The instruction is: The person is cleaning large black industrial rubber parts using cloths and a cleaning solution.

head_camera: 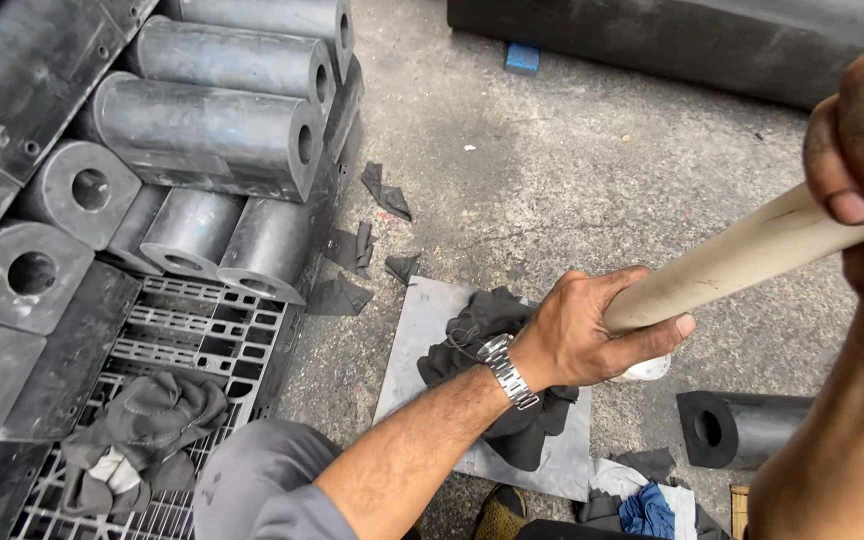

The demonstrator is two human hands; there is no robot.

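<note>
We grip a pale wooden handle (742,260) with both hands: left hand (587,335) wrapped tight low on it, right hand (862,150) closed higher up, near the camera. The handle slants down over a dark rag (472,340) on a grey mat (422,330). Black rubber blocks (212,140) are stacked left on a plastic pallet (202,330).

A workshop yard or industrial storage spot: rough concrete floor (572,160), heavy black rubber cylinders (212,140) with bored holes stacked at upper left on a plastic pallet (202,330), rubber scraps (372,230) and rags (142,420) lying about
</note>
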